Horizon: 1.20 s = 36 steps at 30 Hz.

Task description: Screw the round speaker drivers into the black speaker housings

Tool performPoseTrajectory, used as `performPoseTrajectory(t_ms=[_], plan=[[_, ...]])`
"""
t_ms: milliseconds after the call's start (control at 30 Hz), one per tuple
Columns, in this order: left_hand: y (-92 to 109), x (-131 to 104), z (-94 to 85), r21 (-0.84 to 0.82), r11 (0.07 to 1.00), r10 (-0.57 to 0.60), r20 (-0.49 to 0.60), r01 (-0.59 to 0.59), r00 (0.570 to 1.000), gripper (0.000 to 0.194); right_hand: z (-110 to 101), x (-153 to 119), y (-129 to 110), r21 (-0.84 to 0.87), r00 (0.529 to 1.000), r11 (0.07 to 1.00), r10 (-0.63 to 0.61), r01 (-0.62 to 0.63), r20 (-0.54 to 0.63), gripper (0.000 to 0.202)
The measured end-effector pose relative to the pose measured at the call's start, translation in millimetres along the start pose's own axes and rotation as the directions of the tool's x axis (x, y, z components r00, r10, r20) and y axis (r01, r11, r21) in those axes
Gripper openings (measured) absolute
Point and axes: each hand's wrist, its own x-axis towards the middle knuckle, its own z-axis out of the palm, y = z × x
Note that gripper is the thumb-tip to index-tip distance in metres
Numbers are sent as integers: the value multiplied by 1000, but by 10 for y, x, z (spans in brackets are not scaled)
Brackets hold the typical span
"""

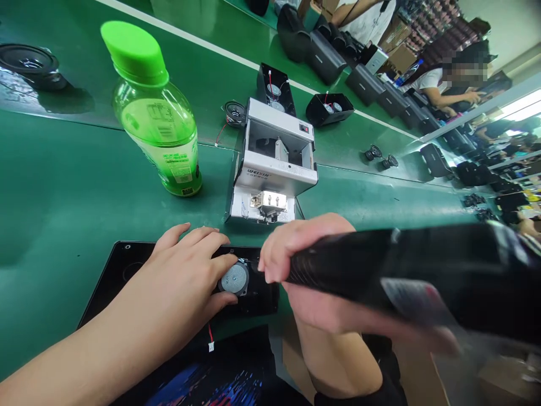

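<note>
A small round speaker (235, 278) with a grey magnet back sits in a long black panel (262, 293) at the table's near edge. My left hand (190, 268) lies over the panel, its thumb and index finger around the speaker and the other fingers reaching across the panel's far rim. A red wire with a white plug (211, 345) hangs from the panel's near side. My right hand (315, 276) is wrapped around a black electric screwdriver (406, 270), blurred and close to the camera. Its tip is hidden behind my fingers.
A white screw feeder (281, 175) stands just beyond the panel. To its left is a green-capped bottle (158, 129). Loose speakers (31, 65) and open black speaker boxes (276, 87) lie farther back. Across the line, a person (450, 84) works behind several black housings.
</note>
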Motion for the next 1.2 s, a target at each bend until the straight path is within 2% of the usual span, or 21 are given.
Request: performPoseTrajectory(t_ms=[67, 133, 333, 467, 533, 600, 667, 733, 800, 900, 967, 1067, 1200], plan=[[-13, 4, 5, -21, 1000, -20, 17, 20, 1000, 47, 95, 96, 59, 79, 995, 997, -8, 16, -101, 73], [-14, 5, 15, -22, 999, -31, 14, 32, 999, 47, 166, 160, 103, 104, 989, 995, 13, 2, -147, 82], [29, 36, 26, 5, 998, -66, 33, 66, 997, 43, 244, 133, 160, 74, 969, 997, -8, 27, -246, 88], [45, 40, 33, 38, 995, -89, 47, 87, 995, 43, 179, 93, 166, 76, 957, 997, -5, 29, -291, 87], [43, 20, 56, 48, 995, -93, 38, 91, 995, 44, 103, 76, 72, 64, 969, 997, -31, 48, -244, 81], [36, -9, 84, 45, 996, -84, 19, 83, 996, 42, 26, 74, -110, 30, 980, 998, -42, 49, -193, 67], [29, -35, 109, 40, 997, -68, -6, 69, 998, 39, -25, 112, -334, -11, 971, 996, -89, 89, -224, 55], [25, -51, 125, 34, 998, -54, -22, 55, 998, 37, -39, 213, -516, -43, 937, 982, -186, 181, -296, 48], [22, -58, 137, 34, 998, -44, -38, 45, 998, 37, -31, 365, -592, -62, 926, 970, -242, 234, -291, 48], [14, -73, 153, 38, 999, -30, -75, 33, 997, 41, -19, 604, -501, -64, 962, 984, -178, 168, -206, 68], [6, -91, 155, 19, 999, -28, -93, 30, 995, 44, -13, 718, -365, -63, 966, 980, -197, 188, -170, 78], [5, -111, 134, -25, 999, -34, -97, 32, 995, 46, 23, 807, -179, -76, 953, 960, -278, 271, -116, 83], [31, -91, 92, -26, 999, -47, -73, 45, 996, 48, 86, 851, -81, -44, 959, 971, -237, 233, -156, 84]])
